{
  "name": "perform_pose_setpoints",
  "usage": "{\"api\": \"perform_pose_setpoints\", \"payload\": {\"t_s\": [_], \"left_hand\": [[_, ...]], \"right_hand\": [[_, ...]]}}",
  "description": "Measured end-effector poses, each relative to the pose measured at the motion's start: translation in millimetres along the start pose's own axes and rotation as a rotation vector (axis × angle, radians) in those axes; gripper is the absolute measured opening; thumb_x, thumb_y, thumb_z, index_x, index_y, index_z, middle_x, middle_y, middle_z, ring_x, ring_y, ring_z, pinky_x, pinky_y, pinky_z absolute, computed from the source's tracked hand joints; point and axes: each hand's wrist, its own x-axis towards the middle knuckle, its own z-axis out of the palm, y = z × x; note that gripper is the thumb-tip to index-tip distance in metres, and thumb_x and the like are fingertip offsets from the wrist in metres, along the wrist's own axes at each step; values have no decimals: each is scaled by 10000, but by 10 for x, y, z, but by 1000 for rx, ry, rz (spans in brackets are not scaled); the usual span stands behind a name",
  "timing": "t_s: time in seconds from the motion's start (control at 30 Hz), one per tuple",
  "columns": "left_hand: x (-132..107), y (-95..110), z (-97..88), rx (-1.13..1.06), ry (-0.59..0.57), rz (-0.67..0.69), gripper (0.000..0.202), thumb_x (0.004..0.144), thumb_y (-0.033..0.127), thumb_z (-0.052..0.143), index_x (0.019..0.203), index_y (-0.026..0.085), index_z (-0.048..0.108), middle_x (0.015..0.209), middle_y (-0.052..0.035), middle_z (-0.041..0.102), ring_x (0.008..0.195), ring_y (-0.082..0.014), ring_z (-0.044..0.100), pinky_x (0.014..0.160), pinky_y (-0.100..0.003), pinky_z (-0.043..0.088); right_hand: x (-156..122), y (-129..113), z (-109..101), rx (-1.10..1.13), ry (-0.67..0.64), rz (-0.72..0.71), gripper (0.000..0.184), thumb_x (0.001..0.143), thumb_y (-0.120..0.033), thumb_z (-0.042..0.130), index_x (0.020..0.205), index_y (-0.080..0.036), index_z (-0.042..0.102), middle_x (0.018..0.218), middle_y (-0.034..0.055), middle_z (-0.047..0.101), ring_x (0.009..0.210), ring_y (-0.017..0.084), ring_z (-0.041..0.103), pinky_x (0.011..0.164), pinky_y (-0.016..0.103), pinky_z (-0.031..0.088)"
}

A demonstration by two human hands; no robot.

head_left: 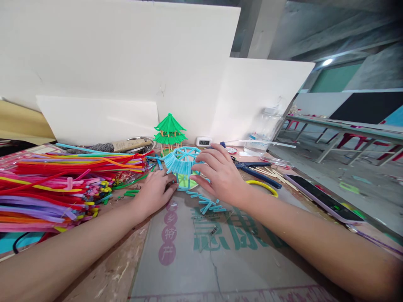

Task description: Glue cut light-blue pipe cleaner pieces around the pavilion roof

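Note:
A small pavilion model [181, 163] of light-blue pipe-cleaner pieces stands on a round green base [185, 181]. Short blue strips cover its roof on the left and front, while bare spokes show at the back and right. At the lower left, my left hand [157, 186] has its thumb and fingers closed on the edge of the model. My right hand [218, 172] curves around the right side, fingers apart, its fingertips close to the roof rim; contact is unclear. Cut blue pipe-cleaner pieces [208, 205] lie in front of the model.
Behind stands a finished-looking green pagoda [170, 130] beside a digital clock [204, 141]. Colourful pipe cleaners [47, 188] are heaped left. Blue-handled pliers [258, 171], a yellow ring [264, 187], wooden sticks [283, 180], a phone [324, 197] and a clear bottle [262, 130] are right. A transparent ruler [212, 230] lies in front.

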Motion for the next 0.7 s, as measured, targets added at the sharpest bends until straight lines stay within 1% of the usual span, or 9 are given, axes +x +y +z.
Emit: {"api": "perform_pose_setpoints", "payload": {"t_s": [0.1, 0.17, 0.3, 0.47, 0.6, 0.7], "left_hand": [[-1, -2, 3, 2, -4, -3, 276, 945, 348, 426, 936, 189, 651, 979, -95, 626, 977, -266, 557, 831, -398, 411], [-2, -7, 9, 4, -4, -2, 277, 943, 353, 426, 949, 194, 652, 972, -93, 624, 977, -266, 556, 841, -404, 410], [1, -24, 25, 1, -5, 2, 277, 944, 359, 425, 951, 201, 653, 964, -87, 621, 977, -264, 557, 853, -406, 408], [4, -31, 33, 3, -6, 0, 275, 943, 353, 423, 932, 198, 650, 954, -90, 621, 958, -262, 559, 836, -399, 409], [3, -20, 23, 13, -4, -3, 274, 943, 354, 423, 929, 201, 650, 968, -92, 622, 969, -268, 557, 832, -403, 406], [1, -15, 13, 13, -7, -4, 274, 943, 350, 423, 931, 201, 652, 980, -93, 621, 970, -270, 554, 821, -400, 407]], "right_hand": [[4, 31, 7, 52, 38, 73, 179, 903, -324, 581, 1030, -201, 606, 1067, 85, 652, 1055, 234, 540, 1050, 489, 352], [1, 51, 15, 57, 38, 102, 211, 906, -336, 574, 1065, -200, 608, 1099, 94, 650, 1072, 243, 537, 1044, 495, 350], [-12, 73, 31, 51, 12, 101, 239, 902, -365, 578, 1065, -197, 628, 1109, 91, 646, 1092, 251, 530, 1067, 503, 325], [-15, 84, 47, 63, -9, 110, 288, 890, -401, 593, 1102, -209, 627, 1114, 94, 643, 1100, 260, 525, 1059, 518, 322], [-6, 69, 38, 65, -11, 103, 278, 893, -393, 591, 1098, -208, 625, 1118, 90, 648, 1089, 258, 530, 1053, 509, 329], [5, 72, 21, 80, 8, 109, 324, 882, -398, 608, 1128, -188, 613, 1118, 99, 649, 1089, 254, 533, 1063, 501, 330]]}}
